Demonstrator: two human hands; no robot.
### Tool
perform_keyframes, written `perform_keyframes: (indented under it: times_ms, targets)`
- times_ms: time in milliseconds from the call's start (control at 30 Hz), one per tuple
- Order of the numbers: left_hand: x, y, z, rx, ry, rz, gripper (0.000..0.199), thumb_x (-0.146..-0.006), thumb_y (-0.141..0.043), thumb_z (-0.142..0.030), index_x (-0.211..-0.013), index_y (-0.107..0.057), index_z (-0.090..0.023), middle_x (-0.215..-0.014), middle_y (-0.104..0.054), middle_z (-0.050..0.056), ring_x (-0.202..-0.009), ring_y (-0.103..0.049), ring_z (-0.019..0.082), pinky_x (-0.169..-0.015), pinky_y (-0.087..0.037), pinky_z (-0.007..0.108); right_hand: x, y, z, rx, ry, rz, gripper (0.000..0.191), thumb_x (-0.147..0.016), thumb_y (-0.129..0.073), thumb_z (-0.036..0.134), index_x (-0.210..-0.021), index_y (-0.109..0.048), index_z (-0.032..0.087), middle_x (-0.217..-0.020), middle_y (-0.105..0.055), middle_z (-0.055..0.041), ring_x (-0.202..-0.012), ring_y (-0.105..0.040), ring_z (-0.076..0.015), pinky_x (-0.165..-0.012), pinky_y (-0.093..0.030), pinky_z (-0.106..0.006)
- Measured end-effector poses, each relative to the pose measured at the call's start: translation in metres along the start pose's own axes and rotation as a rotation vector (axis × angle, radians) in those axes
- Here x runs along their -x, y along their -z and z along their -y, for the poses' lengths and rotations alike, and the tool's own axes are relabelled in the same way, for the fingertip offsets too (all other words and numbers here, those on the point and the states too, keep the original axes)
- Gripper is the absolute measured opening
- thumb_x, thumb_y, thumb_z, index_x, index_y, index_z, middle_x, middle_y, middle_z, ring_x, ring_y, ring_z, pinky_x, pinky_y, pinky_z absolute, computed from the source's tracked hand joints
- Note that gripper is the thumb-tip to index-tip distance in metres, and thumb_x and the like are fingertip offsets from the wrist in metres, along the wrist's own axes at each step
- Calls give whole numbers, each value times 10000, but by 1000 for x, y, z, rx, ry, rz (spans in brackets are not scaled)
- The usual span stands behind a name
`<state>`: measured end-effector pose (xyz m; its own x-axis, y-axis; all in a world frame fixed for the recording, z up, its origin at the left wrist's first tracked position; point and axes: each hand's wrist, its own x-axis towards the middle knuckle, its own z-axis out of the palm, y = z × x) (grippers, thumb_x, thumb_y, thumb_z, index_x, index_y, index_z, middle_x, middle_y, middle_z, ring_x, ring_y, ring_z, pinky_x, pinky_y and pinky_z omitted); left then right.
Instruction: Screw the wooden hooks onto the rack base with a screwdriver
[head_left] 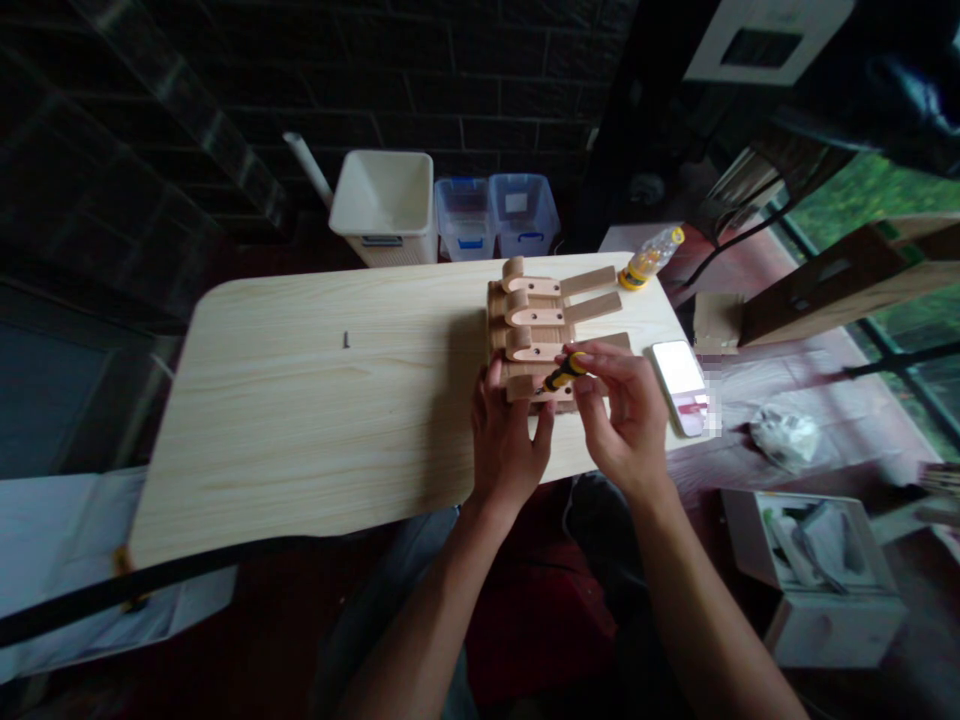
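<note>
Head view, looking down on a pale wood-grain table point(300, 460) from its near edge. The wooden hook assembly point(532, 330) lies right of the table's centre: a row of curved, light-coloured pieces with drilled holes, set on a block frame, with flat slats point(592, 295) projecting toward the right.

The left hand point(506, 440) is at the near corner of the assembly, its fingers point(491, 385) half-curled and pressed against the wood without closing around it. The right hand point(619, 420) pinches a yellow-and-black screwdriver point(566, 372) firmly between thumb and fingers. The shaft angles down and to the left toward the nearest curved piece; whether the tip touches it is too small to tell.

A single screw point(346, 339) lies on the table, well apart to the left of the assembly. A smartphone point(679, 387) lies just beside the right hand, its screen lit, and a plastic bottle point(651, 257) with a yellow cap lies at the far right corner of the table. Beyond the table stand a white bin point(384, 205) and two clear plastic boxes point(495, 215) with blue handles, against a dark brick wall. A crumpled plastic bag point(784, 437) and an open white box point(814, 590) are to the right.
</note>
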<state>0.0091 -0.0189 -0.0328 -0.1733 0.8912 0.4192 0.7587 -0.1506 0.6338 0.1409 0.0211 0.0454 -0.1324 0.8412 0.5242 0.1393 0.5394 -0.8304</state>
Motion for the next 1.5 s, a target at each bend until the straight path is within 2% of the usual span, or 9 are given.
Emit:
perform_keyframes:
  times_ms: [267,500,767,1000,1267,1500]
  targets:
    - [1,1,0,-17,-12,-6,427,-1077,-592,-403,-1482,-575,-266,-1749,-313,176,-1605,-367,410,-1260,-416,665,-2,1,-2,71,21,-20,172,-1017,-678,258,-1178,-679,319,-1203,-718,-56,-1210,-717,-241,-1003,-657,-465]
    - [0,1,-1,-17,-3,1,434,-1083,-580,-387,-1494,-561,-250,-1739,-325,193,-1609,-364,403,-1265,-410,657,-1,0,2,-2,2,7,192,-1052,-613,239,-1212,-681,322,-1332,-710,-67,-1269,-719,-258,-1095,-625,-543]
    - [0,1,0,-5,-7,5,431,-1081,-587,-391,-1483,-572,-235,-1744,-315,215,-1622,-342,422,-1268,-393,666,-2,2,0,37,22,-10,178,-1021,-676,225,-1174,-690,314,-1213,-721,-56,-1221,-720,-245,-999,-645,-476]
    - [-1,1,0,-13,1,23,446,-1084,-578,-393,-1499,-556,-232,-1752,-301,213,-1621,-340,418,-1274,-386,660,-1,1,1,-11,21,14,198,-1049,-632,215,-1216,-679,310,-1323,-713,-67,-1263,-719,-256,-1064,-625,-521]
    - [0,0,0,-10,-15,-3,435,-1081,-598,-400,-1479,-571,-228,-1749,-316,216,-1617,-359,415,-1277,-388,654,-2,3,-3,38,36,-15,190,-996,-716,214,-1152,-685,319,-1188,-686,-45,-1180,-703,-238,-965,-624,-463]
    - [-1,1,0,-32,-19,-2,420,-1077,-605,-377,-1474,-573,-245,-1739,-319,201,-1599,-380,414,-1260,-414,659,-2,2,1,0,27,6,176,-1050,-633,229,-1201,-678,308,-1324,-706,-69,-1272,-714,-260,-1060,-614,-527]
